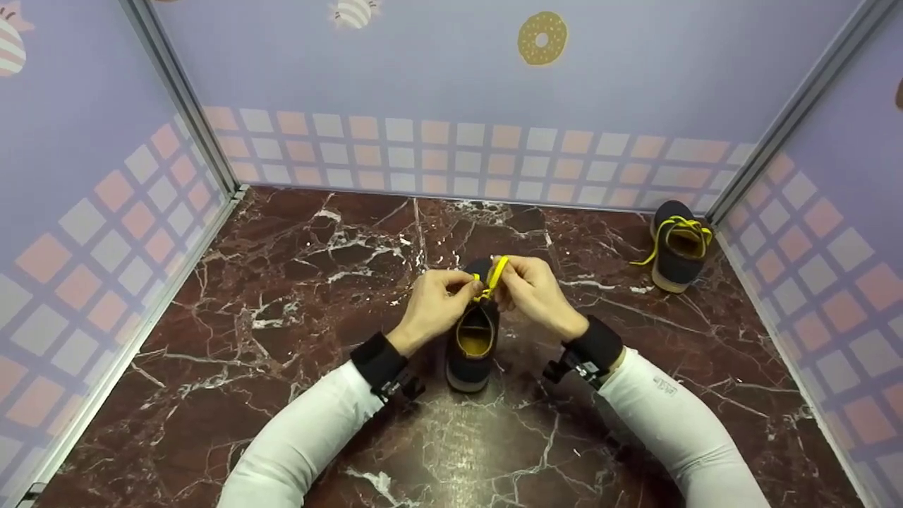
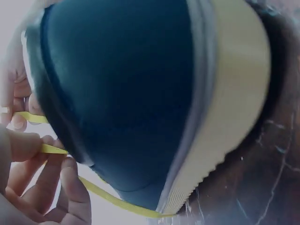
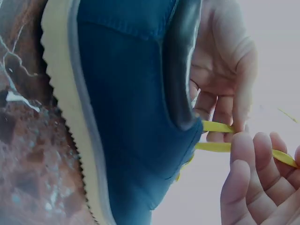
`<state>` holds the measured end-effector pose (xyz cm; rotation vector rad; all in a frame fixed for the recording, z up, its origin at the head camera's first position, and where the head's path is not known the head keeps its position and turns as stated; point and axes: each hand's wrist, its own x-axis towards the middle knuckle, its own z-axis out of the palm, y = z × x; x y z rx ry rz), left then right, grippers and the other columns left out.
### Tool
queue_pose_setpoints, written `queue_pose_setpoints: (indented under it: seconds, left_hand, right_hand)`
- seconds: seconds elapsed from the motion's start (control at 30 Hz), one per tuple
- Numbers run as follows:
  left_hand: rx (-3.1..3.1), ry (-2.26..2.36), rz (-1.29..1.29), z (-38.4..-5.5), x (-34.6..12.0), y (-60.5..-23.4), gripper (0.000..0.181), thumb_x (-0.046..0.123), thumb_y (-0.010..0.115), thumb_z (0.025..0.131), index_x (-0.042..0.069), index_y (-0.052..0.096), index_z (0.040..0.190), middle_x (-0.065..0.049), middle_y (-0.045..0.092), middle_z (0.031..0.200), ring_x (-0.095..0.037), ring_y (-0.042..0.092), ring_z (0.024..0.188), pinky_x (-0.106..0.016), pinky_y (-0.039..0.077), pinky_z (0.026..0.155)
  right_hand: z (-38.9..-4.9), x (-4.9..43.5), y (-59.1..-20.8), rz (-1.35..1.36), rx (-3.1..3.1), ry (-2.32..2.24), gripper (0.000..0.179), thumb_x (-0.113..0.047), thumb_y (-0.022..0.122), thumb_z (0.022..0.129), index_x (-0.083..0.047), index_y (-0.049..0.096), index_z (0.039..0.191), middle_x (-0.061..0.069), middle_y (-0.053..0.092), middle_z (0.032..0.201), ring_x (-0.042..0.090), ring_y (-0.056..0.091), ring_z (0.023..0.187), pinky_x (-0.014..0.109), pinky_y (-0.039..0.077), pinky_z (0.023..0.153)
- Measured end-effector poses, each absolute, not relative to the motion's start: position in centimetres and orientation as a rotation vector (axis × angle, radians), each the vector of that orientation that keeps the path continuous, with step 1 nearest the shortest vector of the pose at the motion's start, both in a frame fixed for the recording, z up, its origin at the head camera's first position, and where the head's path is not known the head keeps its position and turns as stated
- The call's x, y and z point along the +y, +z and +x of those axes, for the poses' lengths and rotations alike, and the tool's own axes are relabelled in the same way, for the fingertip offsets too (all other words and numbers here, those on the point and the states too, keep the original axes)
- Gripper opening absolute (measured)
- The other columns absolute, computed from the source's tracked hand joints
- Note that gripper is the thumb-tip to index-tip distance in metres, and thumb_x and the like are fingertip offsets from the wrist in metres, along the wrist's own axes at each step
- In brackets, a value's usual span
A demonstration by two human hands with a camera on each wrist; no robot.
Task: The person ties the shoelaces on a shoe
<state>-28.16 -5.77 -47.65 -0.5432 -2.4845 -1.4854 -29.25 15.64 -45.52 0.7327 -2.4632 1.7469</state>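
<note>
A dark shoe (image 1: 468, 367) with a tan insole stands on the floor, its toe pointing away from me. Over its front, my left hand (image 1: 439, 305) pinches one yellow shoelace (image 2: 55, 149) between thumb and fingers. Just to the right, my right hand (image 1: 536, 293) holds the other end of the yellow lace (image 1: 498, 271), which rises from the shoe as a short strand. The right wrist view shows both lace strands leaving the shoe's throat side by side. Part of the toe is hidden behind the hands.
Another dark shoe (image 1: 676, 264) with a yellow lace stands at the back right, one lace end trailing on the floor. Brown marbled flooring (image 1: 317, 423) lies underneath. Patterned panels (image 1: 451, 85) wall in the back and both sides.
</note>
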Motion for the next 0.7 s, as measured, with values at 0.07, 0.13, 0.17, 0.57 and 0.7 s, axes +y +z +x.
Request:
queue_pose_setpoints:
  seconds: [0.07, 0.13, 0.17, 0.57, 0.7]
  left_hand:
    - [-2.445, -1.553, -0.558, -28.1, -5.8, -47.2, 0.014, 0.014, 0.076, 0.105, 0.006, 0.088, 0.102, -0.009, 0.088, 0.096, -0.013, 0.071, 0.078, -0.02, 0.052, 0.071]
    - [-2.405, -1.618, -0.582, -28.1, -5.9, -46.6, 0.016, 0.014, 0.075, 0.106, 0.003, 0.086, 0.101, -0.014, 0.086, 0.094, -0.02, 0.073, 0.075, -0.018, 0.05, 0.067]
    - [-2.39, -1.645, -0.593, -28.1, -5.9, -46.3, 0.017, 0.014, 0.075, 0.107, 0.002, 0.086, 0.101, -0.017, 0.086, 0.093, -0.025, 0.074, 0.075, -0.017, 0.049, 0.066]
    - [-2.36, -1.656, -0.61, -28.4, -5.3, -44.6, 0.015, 0.014, 0.077, 0.106, 0.004, 0.088, 0.106, -0.014, 0.087, 0.092, -0.027, 0.081, 0.081, -0.018, 0.058, 0.07]
    - [-2.376, -1.533, -0.634, -28.6, -4.7, -44.3, 0.016, 0.017, 0.078, 0.105, 0.005, 0.089, 0.107, -0.011, 0.088, 0.095, -0.017, 0.076, 0.077, -0.02, 0.055, 0.071]
  right_hand:
    - [-29.2, 15.8, -45.0, 0.728, -2.453, 1.735, 0.045, -0.015, 0.049, 0.12, 0.012, 0.074, 0.095, 0.014, 0.072, 0.069, 0.012, 0.066, 0.054, 0.032, 0.06, 0.053]
    - [-29.2, 16.1, -44.4, 0.721, -2.435, 1.732, 0.045, -0.017, 0.05, 0.12, 0.012, 0.074, 0.096, 0.014, 0.073, 0.069, 0.009, 0.065, 0.054, 0.027, 0.057, 0.052]
    - [-29.2, 16.2, -44.1, 0.718, -2.424, 1.737, 0.045, -0.017, 0.05, 0.12, 0.012, 0.075, 0.096, 0.015, 0.073, 0.069, 0.009, 0.064, 0.054, 0.026, 0.056, 0.052]
    - [-28.8, 17.2, -41.4, 0.741, -2.432, 1.543, 0.044, -0.019, 0.055, 0.119, -0.001, 0.08, 0.089, 0.015, 0.071, 0.067, 0.007, 0.06, 0.054, 0.021, 0.049, 0.053]
    - [-28.8, 16.8, -40.9, 0.768, -2.42, 1.525, 0.044, -0.02, 0.055, 0.119, -0.001, 0.08, 0.089, 0.012, 0.07, 0.065, 0.007, 0.061, 0.055, 0.021, 0.049, 0.054]
